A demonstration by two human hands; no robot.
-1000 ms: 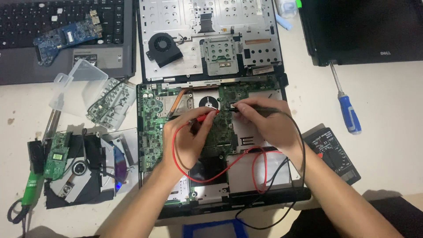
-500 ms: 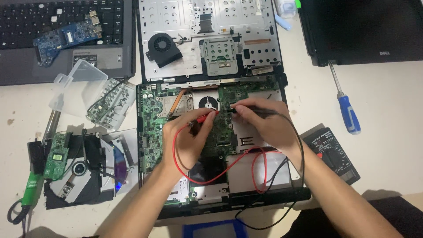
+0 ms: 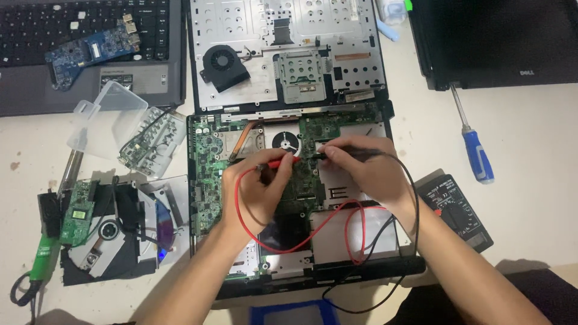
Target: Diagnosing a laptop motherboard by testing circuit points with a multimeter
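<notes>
An opened laptop base with a green motherboard (image 3: 208, 171) lies in front of me. My left hand (image 3: 256, 189) pinches a red test probe (image 3: 283, 162), its tip down on the board just below the round fan (image 3: 284, 143). My right hand (image 3: 367, 171) grips a black test probe (image 3: 355, 153), with its tip touching the board a little right of the red one. Red and black leads (image 3: 355, 235) loop over the lower part of the laptop toward a black multimeter (image 3: 454, 210) by my right forearm.
A blue-handled screwdriver (image 3: 477, 155) lies to the right, below a closed black laptop (image 3: 500, 42). A removed laptop cover with a fan (image 3: 224, 63) sits behind. At left are a grey laptop (image 3: 90, 54) carrying a blue circuit board (image 3: 90, 51), a clear plastic box (image 3: 108, 120), an opened optical drive (image 3: 111, 235) and a green-handled tool (image 3: 42, 265).
</notes>
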